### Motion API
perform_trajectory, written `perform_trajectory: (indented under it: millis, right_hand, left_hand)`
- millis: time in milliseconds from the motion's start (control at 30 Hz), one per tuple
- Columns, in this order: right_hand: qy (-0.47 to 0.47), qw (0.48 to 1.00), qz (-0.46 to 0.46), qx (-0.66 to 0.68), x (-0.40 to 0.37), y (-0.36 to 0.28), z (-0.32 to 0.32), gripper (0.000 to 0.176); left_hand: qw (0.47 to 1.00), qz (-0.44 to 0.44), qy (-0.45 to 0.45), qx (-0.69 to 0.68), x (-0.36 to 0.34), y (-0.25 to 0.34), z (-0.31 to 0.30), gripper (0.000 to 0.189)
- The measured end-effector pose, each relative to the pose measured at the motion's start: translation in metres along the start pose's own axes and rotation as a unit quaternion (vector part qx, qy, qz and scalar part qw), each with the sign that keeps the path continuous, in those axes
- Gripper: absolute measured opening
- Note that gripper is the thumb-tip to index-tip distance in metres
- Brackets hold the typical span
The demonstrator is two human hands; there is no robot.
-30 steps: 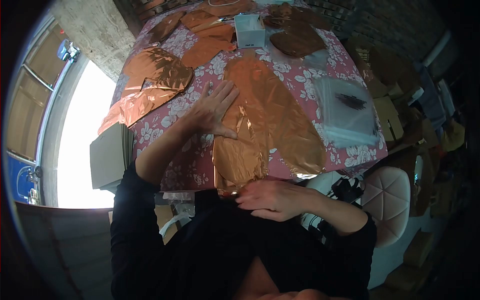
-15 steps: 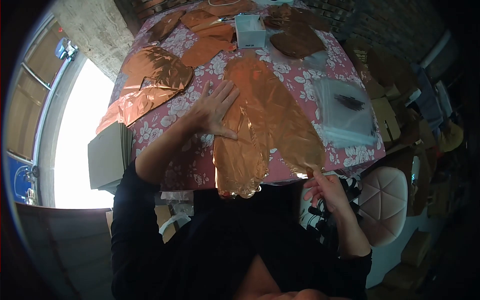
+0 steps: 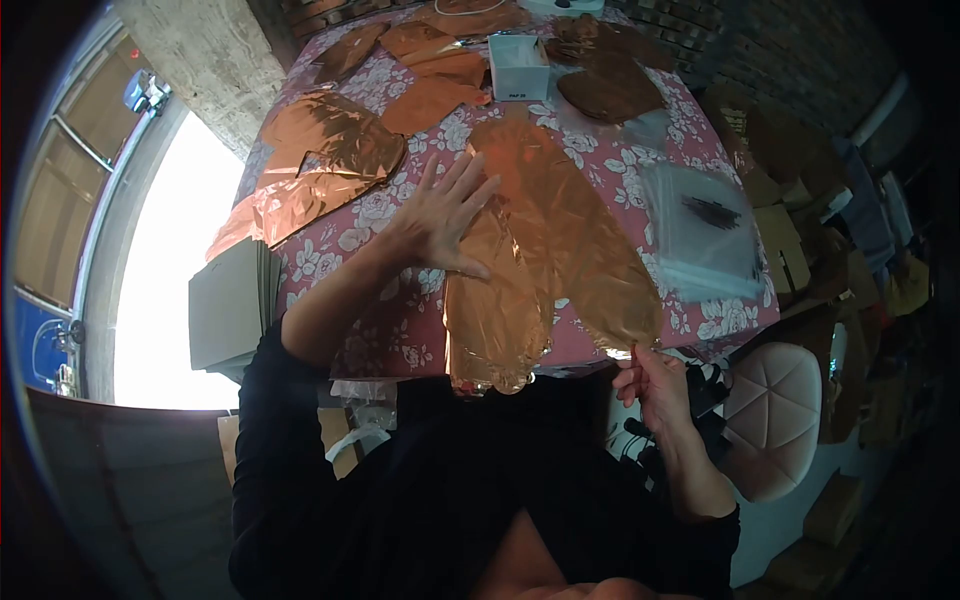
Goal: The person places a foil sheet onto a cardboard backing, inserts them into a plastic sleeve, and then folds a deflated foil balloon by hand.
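A flat, uninflated copper-coloured foil balloon [image 3: 600, 270] lies in front of me, its two long lobes reaching the near table edge. My left hand [image 3: 445, 215] is spread wide over its left side, fingers apart and holding nothing. At the near right corner, my right hand [image 3: 655, 385] pinches the tip of the right lobe between thumb and fingers. The left lobe hangs slightly past the edge, with a crinkled, shiny end.
More copper foil balloons [image 3: 335, 150] lie at the left and back of the flowered tablecloth [image 3: 690, 318]. A white box [image 3: 519, 82] stands at the back. Clear plastic bags [image 3: 700, 265] with thin dark pieces [image 3: 712, 211] are at right. Grey card sheets [image 3: 230, 305] stand left; a padded chair [image 3: 775, 420] is right.
My left hand has lifted a little off the foil, its fingers spreading more. My right hand keeps hold of the lobe's tip. The whole view has shifted slightly.
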State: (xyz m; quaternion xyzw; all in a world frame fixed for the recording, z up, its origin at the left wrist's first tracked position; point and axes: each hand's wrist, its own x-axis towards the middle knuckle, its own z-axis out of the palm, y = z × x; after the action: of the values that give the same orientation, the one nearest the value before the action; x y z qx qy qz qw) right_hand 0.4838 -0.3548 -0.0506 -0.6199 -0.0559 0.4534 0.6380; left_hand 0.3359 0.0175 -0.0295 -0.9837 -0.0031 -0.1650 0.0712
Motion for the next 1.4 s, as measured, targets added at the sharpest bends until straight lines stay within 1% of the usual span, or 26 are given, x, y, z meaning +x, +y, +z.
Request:
perform_trajectory:
  millis: [33,100,133,200,233,300,333,400,433,500,733,800,900,933,967,1000,1033,1067,1133,1167,1233,1267,1300,1333,1367,1400]
  right_hand:
    - [-0.001,1.0,0.0,0.0,0.0,-0.001,0.0,0.038]
    - [0.0,1.0,-0.003,0.0,-0.001,-0.001,0.001,0.038]
    - [0.001,1.0,-0.006,0.001,-0.001,-0.001,0.001,0.038]
    - [0.002,1.0,-0.007,0.0,0.0,0.001,-0.001,0.037]
    - [0.001,1.0,-0.009,-0.001,0.0,0.002,-0.002,0.037]
    - [0.006,1.0,-0.007,-0.002,0.001,0.002,-0.002,0.037]
    - [0.009,1.0,-0.006,-0.003,0.001,0.002,-0.002,0.036]
    - [0.012,1.0,-0.009,-0.004,0.001,0.004,-0.003,0.036]
    - [0.014,1.0,-0.013,-0.006,0.001,0.004,-0.003,0.035]
    - [0.013,1.0,-0.014,-0.007,0.001,0.003,-0.003,0.034]
    - [0.016,1.0,-0.019,-0.019,-0.003,-0.001,-0.002,0.029]
    - [0.02,0.999,-0.029,-0.027,-0.006,-0.005,0.002,0.028]
    - [0.028,0.997,-0.053,-0.05,-0.008,-0.009,0.003,0.027]
    - [0.032,0.995,-0.066,-0.064,-0.009,-0.011,0.003,0.026]
    - [0.032,0.995,-0.067,-0.065,-0.009,-0.013,0.004,0.026]
    - [0.054,0.989,-0.09,-0.105,-0.009,-0.016,0.004,0.023]
    - [0.076,0.98,-0.113,-0.145,-0.009,-0.018,0.005,0.021]
    - [0.075,0.98,-0.113,-0.146,-0.006,-0.018,0.004,0.021]
    - [0.088,0.942,-0.24,-0.215,0.001,-0.016,0.004,0.018]
    - [0.087,0.942,-0.241,-0.216,0.002,-0.019,0.007,0.018]
    - [0.115,0.884,-0.366,-0.266,0.005,-0.029,0.022,0.015]
    - [0.114,0.884,-0.367,-0.266,0.005,-0.034,0.027,0.015]
    - [0.105,0.892,-0.36,-0.251,0.004,-0.039,0.032,0.011]
    - [0.095,0.9,-0.353,-0.236,0.005,-0.043,0.037,0.007]
    - [0.094,0.899,-0.355,-0.237,0.009,-0.046,0.043,0.007]
    - [0.084,0.85,-0.44,-0.277,0.014,-0.048,0.05,0.005]
  left_hand:
    - [1.0,0.001,0.0,0.0,-0.001,0.0,-0.002,0.121]
    - [0.999,-0.008,0.013,-0.044,-0.005,0.0,-0.006,0.106]
    - [0.999,-0.006,0.013,-0.044,-0.009,0.0,-0.009,0.106]
    - [0.995,0.009,-0.023,-0.098,-0.015,0.003,-0.017,0.092]
    - [0.995,0.01,-0.024,-0.098,-0.016,0.008,-0.023,0.092]
    - [0.985,-0.006,-0.092,-0.148,-0.018,0.019,-0.035,0.086]
    - [0.984,-0.006,-0.093,-0.149,-0.023,0.02,-0.03,0.086]
    - [0.987,0.034,-0.056,-0.149,-0.036,0.021,-0.015,0.089]
    - [0.987,0.034,-0.056,-0.149,-0.036,0.025,-0.016,0.089]
    - [0.99,0.027,-0.079,-0.116,-0.033,0.032,-0.022,0.094]
    - [0.99,0.046,-0.084,-0.105,-0.031,0.035,-0.028,0.103]
    - [0.985,0.029,-0.119,-0.119,-0.032,0.035,-0.024,0.116]
    - [0.988,0.038,-0.086,-0.121,-0.029,0.037,-0.031,0.113]
    - [0.988,0.038,-0.085,-0.122,-0.03,0.037,-0.029,0.113]
    - [0.986,0.024,-0.106,-0.127,-0.031,0.036,-0.026,0.119]
    - [0.983,0.011,-0.126,-0.132,-0.032,0.036,-0.025,0.124]
    - [0.983,0.011,-0.125,-0.132,-0.032,0.037,-0.025,0.124]
    - [0.983,0.003,-0.131,-0.125,-0.032,0.038,-0.027,0.124]
    - [0.984,-0.007,-0.136,-0.119,-0.031,0.039,-0.027,0.125]
    - [0.984,-0.006,-0.137,-0.117,-0.031,0.038,-0.026,0.125]
    - [0.984,-0.007,-0.136,-0.115,-0.031,0.038,-0.026,0.125]
    - [0.987,-0.002,-0.122,-0.109,-0.031,0.039,-0.027,0.121]
    - [0.989,0.002,-0.108,-0.103,-0.031,0.04,-0.028,0.118]
    - [0.989,0.001,-0.107,-0.102,-0.031,0.039,-0.027,0.118]
    - [0.989,0.004,-0.105,-0.104,-0.032,0.039,-0.026,0.118]
    - [0.989,0.007,-0.103,-0.107,-0.032,0.038,-0.025,0.117]
